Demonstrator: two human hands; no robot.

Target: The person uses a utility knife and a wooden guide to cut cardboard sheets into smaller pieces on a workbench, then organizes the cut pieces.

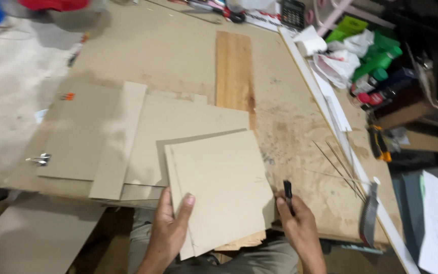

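The flat, square sheet of tan cardboard (219, 190) lies at the near edge of the big brown table (178, 56), and its near corner sticks out past the edge, over the person's lap. The left hand (171, 228) holds that sheet at its near left side, thumb on top and fingers under. The right hand (297, 226) is closed around a thin black pen (288, 195), just beside the sheet's right edge. Under the sheet and to its left lie more flat tan cardboard pieces (128, 137), stacked and overlapping. A long plank of orange-brown wood (234, 71) lies behind them. There is open, dusty table to the right of the sheet, up to some thin metal rods (338, 165) and a long white strip (325, 106). A toothed saw blade (368, 215) rests near the right hand.
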